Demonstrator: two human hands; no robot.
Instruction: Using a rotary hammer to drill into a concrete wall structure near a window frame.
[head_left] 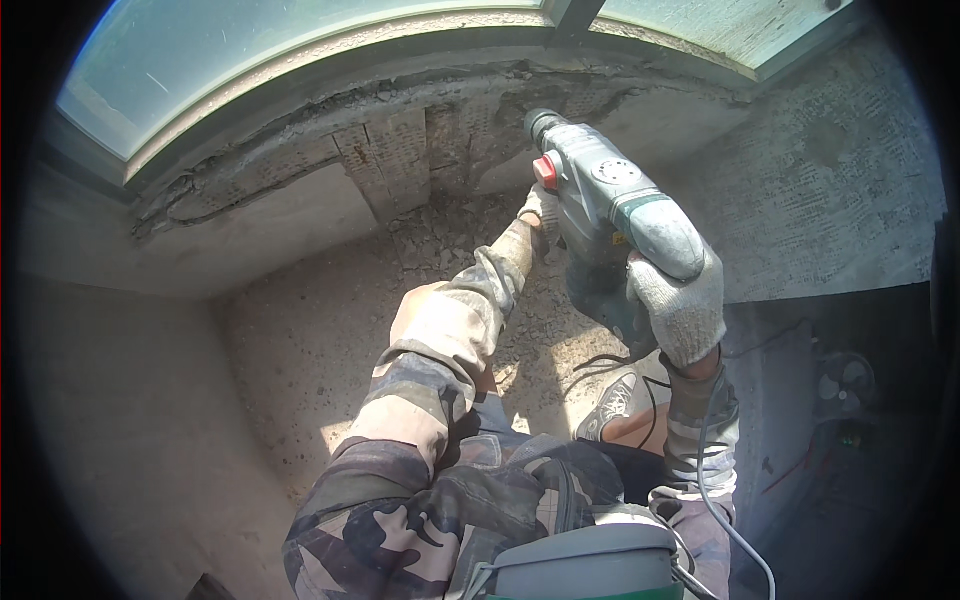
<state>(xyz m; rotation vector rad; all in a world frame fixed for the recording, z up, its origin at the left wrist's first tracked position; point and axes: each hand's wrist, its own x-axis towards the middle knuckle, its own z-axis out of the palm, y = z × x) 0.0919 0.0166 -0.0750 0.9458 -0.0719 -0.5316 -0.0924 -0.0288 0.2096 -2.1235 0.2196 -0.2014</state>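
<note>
A dusty grey-green rotary hammer drill (615,190) with a red knob on its side points up at the wall under the window. My right hand (685,305), in a pale knitted glove, is closed around its rear handle. My left hand (540,208), gloved too, grips near the front of the tool below the red knob; the drill body partly hides its fingers. The chuck end (543,122) reaches the broken wall strip (470,130), where plaster is gone and ridged blocks show. The bit's tip cannot be made out.
A framed window (300,60) spans the top. Rubble (440,235) lies at the wall's foot on the dusty floor (290,350). A grey cable (715,490) runs beside my right arm. A fan-like object (845,385) stands in shadow at right. My shoe (610,405) shows below the drill.
</note>
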